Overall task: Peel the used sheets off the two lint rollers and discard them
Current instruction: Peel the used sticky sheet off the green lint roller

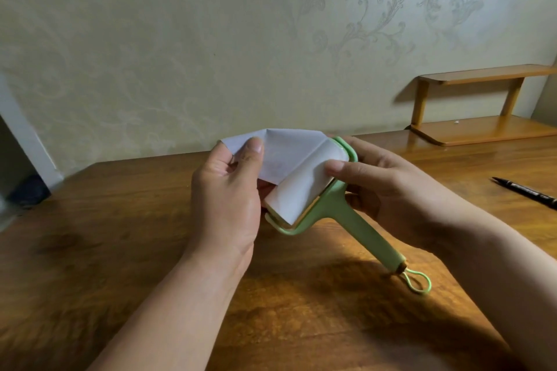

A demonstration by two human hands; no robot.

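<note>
A lint roller (355,223) with a pale green frame, handle and hanging loop is held above the wooden table (90,250). Its white roll (301,187) faces up. A white used sheet (283,150) is partly lifted off the roll and spreads toward the wall. My left hand (229,190) pinches that sheet's left part between thumb and fingers. My right hand (370,178) grips the roller's head, with the thumb pressed on the roll. Only one lint roller is in view.
A black pen (524,191) lies on the table at the right. A small two-level wooden shelf (482,105) stands at the back right against the patterned wall. The table's left edge drops off near a dark gap at the far left.
</note>
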